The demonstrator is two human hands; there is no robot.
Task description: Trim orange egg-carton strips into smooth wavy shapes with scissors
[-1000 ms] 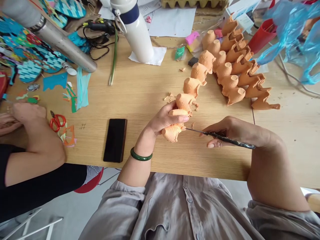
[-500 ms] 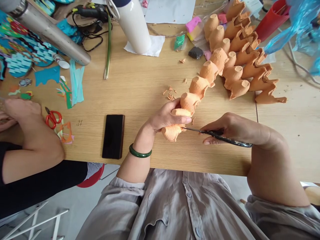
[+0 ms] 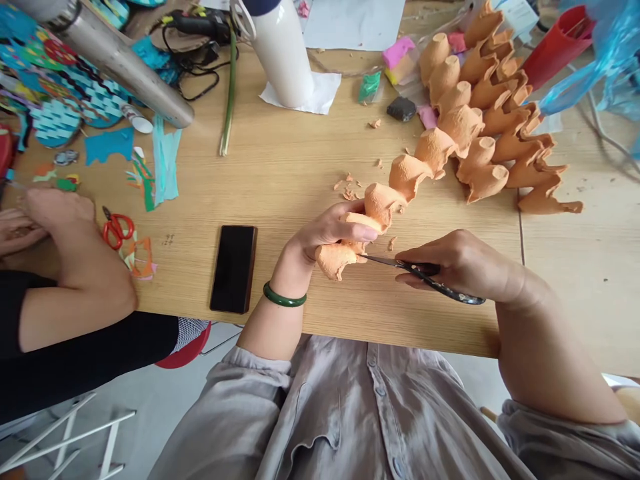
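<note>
My left hand (image 3: 327, 233) is closed round the near end of a strip of orange egg-carton cups (image 3: 405, 175) that runs up and to the right across the wooden table (image 3: 280, 173). My right hand (image 3: 455, 263) grips dark scissors (image 3: 405, 267), whose blades point left into the cup at my left fingers. Small orange scraps (image 3: 347, 190) lie on the table just beyond my left hand. A green bangle (image 3: 283, 298) circles my left wrist.
A black phone (image 3: 234, 268) lies left of my left arm. More orange carton pieces (image 3: 505, 133) are piled at the back right. A white bottle (image 3: 283, 50), a metal tube (image 3: 115, 63), coloured paper cut-outs (image 3: 55, 113) and red scissors (image 3: 116, 230) lie left. Another person's hand (image 3: 55, 213) rests there.
The far end of the carton strip has swung up and to the right. My right hand with the scissors has shifted slightly left and the blades sit deeper at the cup.
</note>
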